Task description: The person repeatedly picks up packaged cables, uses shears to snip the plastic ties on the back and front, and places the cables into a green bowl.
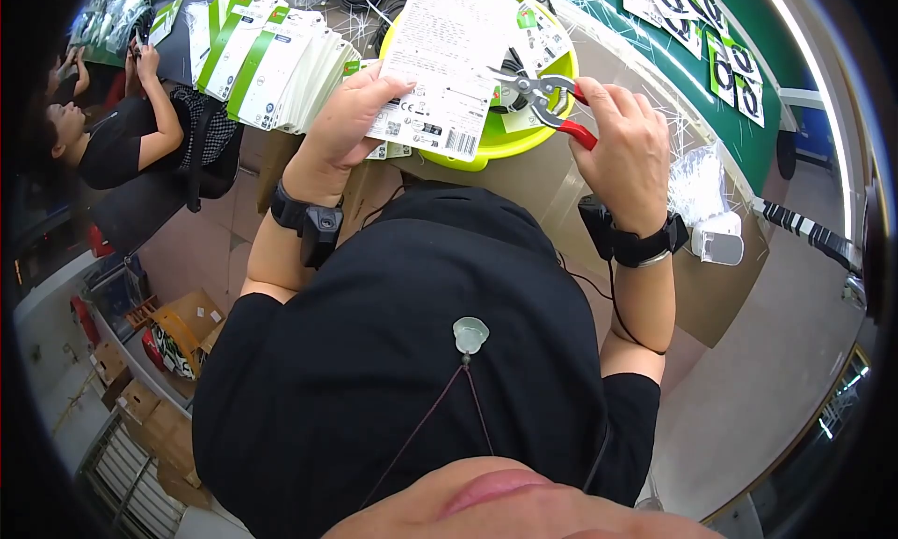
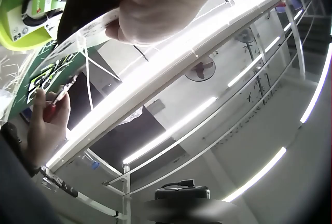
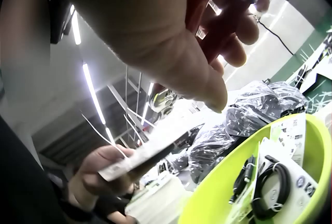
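Observation:
My left hand (image 1: 341,118) pinches a white printed packaging card (image 1: 444,62) near its lower left, thumb on the text and barcode side. Thin white tie tails (image 2: 89,81) stick out from the card in the left wrist view. In my right hand (image 1: 629,146) I grip red-handled cutting pliers (image 1: 543,92), their metal jaws pointing left, right by the card's edge. Below both hands stands a yellow-green basin (image 1: 463,159), holding more cards with black coiled cables (image 3: 274,193) tied on.
A fanned stack of green-and-white cards (image 1: 290,76) lies left of the basin. Carded cables (image 1: 739,71) are spread on the green table surface (image 1: 645,43) at right, among scattered white tie pieces. Clear plastic wrap (image 1: 697,179) lies at the right edge. Another person (image 1: 131,137) sits at left.

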Available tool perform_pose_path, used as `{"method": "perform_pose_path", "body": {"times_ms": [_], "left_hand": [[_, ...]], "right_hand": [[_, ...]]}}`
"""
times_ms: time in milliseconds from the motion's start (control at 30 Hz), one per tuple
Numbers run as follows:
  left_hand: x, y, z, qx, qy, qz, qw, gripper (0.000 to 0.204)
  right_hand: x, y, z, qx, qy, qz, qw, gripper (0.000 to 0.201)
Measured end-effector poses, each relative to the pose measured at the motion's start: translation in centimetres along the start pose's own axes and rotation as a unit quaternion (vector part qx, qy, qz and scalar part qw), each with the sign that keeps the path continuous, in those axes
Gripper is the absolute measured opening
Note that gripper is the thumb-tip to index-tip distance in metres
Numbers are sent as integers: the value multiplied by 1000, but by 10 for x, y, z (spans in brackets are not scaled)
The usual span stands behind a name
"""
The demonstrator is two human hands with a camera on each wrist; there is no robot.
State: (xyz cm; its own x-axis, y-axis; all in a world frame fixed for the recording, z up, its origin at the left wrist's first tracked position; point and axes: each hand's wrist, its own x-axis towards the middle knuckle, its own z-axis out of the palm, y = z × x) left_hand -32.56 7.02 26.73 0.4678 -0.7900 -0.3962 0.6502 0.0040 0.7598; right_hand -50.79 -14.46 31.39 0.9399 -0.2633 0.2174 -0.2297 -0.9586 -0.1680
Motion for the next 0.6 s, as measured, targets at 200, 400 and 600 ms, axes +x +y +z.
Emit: {"method": "perform_pose_path", "body": {"times_ms": [200,400,600], "left_hand": [[4,-6,29,13,-47,34,998,34],[6,-12,28,19,-38,60,997,34],[3,-9,32,238,3,210,948,32]], "right_hand": [[26,-24,40,296,115,60,946,43],[30,-32,58,395,142,154,894,33],[34,-25,72,559,192,214,778,23]]}}
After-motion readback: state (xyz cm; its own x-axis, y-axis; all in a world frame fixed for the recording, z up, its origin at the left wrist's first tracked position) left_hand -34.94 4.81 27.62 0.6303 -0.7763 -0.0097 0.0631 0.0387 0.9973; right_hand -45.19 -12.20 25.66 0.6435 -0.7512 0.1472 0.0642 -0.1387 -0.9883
